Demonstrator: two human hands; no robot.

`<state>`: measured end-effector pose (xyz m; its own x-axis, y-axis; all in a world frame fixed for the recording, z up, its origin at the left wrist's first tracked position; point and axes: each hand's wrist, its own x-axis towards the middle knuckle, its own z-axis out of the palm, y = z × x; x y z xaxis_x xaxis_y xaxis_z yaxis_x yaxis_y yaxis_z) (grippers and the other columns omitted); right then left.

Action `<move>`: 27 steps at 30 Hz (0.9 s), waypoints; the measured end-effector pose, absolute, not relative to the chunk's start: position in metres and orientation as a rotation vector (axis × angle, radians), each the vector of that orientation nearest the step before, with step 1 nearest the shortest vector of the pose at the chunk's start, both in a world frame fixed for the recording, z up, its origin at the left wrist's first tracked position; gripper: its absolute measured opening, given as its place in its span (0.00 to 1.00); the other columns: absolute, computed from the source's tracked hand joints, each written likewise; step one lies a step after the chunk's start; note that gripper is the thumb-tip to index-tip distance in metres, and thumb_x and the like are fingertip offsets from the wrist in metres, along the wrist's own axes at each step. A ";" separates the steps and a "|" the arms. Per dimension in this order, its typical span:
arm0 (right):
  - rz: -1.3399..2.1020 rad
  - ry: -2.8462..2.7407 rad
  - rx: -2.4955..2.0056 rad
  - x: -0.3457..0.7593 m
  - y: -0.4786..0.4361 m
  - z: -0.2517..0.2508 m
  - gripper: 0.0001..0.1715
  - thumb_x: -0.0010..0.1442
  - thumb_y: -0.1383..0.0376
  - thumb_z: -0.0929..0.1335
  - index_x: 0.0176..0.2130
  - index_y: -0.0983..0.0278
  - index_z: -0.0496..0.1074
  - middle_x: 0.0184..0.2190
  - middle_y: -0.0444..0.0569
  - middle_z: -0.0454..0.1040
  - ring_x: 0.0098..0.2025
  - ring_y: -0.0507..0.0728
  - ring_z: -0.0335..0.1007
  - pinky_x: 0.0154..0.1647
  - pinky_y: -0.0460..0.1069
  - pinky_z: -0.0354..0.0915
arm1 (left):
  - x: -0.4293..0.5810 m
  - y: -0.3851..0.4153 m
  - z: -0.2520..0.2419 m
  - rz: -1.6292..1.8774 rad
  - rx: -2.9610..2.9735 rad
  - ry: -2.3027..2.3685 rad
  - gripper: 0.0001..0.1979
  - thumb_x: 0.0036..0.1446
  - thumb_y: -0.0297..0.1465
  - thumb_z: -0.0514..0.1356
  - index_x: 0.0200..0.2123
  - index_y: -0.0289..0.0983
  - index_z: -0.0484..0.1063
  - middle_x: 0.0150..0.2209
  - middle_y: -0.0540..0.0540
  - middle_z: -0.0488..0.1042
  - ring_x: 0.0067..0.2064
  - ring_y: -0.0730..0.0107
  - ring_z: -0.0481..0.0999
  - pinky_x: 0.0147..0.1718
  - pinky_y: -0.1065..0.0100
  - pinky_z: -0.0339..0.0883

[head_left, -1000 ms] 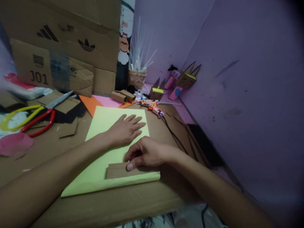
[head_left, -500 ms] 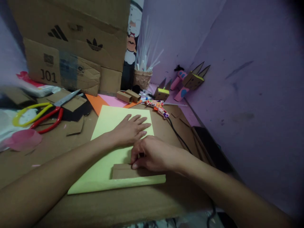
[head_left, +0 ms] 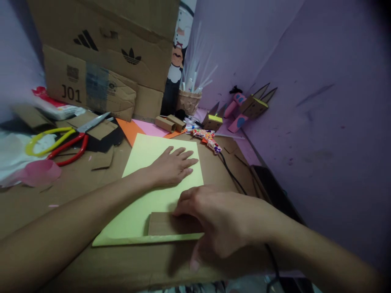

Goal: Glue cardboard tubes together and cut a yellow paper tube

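Yellow paper [head_left: 149,202] under left hand [head_left: 171,167], cardboard [head_left: 163,224] under right hand [head_left: 224,219]

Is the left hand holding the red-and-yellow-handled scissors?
No, the left hand lies spread on the pale yellow paper sheet.

Sheet of paper [head_left: 161,199] on counter [head_left: 76,179]. Cardboard piece [head_left: 161,224] on sheet at six o'clock. From sheet: scissors [head_left: 84,131], ten o'clock; carton [head_left: 106,61] behind, eleven; glue gun [head_left: 210,140], one.
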<state>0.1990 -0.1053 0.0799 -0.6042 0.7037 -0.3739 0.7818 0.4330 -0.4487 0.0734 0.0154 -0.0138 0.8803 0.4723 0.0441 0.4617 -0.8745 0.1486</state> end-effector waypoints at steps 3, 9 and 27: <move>-0.710 2.643 1.317 0.194 -0.111 0.075 0.18 0.44 0.57 0.73 0.33 0.66 0.74 0.30 0.49 0.75 0.32 0.57 0.67 0.31 0.49 0.56 | 0.073 0.015 -0.014 0.131 2.913 0.724 0.22 0.64 0.40 0.41 0.60 0.46 0.56 0.64 0.45 0.54 0.64 0.51 0.51 0.56 0.45 0.46; -0.522 2.723 1.245 0.187 -0.119 0.068 0.09 0.48 0.64 0.69 0.31 0.67 0.72 0.28 0.51 0.74 0.30 0.57 0.66 0.36 0.52 0.56 | 0.073 0.015 -0.015 0.148 2.911 0.723 0.22 0.64 0.40 0.41 0.60 0.46 0.56 0.65 0.45 0.53 0.63 0.51 0.51 0.56 0.45 0.46; -0.628 2.631 1.326 0.189 -0.102 0.072 0.15 0.44 0.65 0.71 0.35 0.66 0.75 0.32 0.53 0.77 0.34 0.59 0.68 0.36 0.51 0.57 | 0.073 0.015 -0.016 0.174 2.919 0.707 0.22 0.64 0.40 0.41 0.59 0.45 0.57 0.64 0.44 0.54 0.63 0.50 0.53 0.55 0.45 0.47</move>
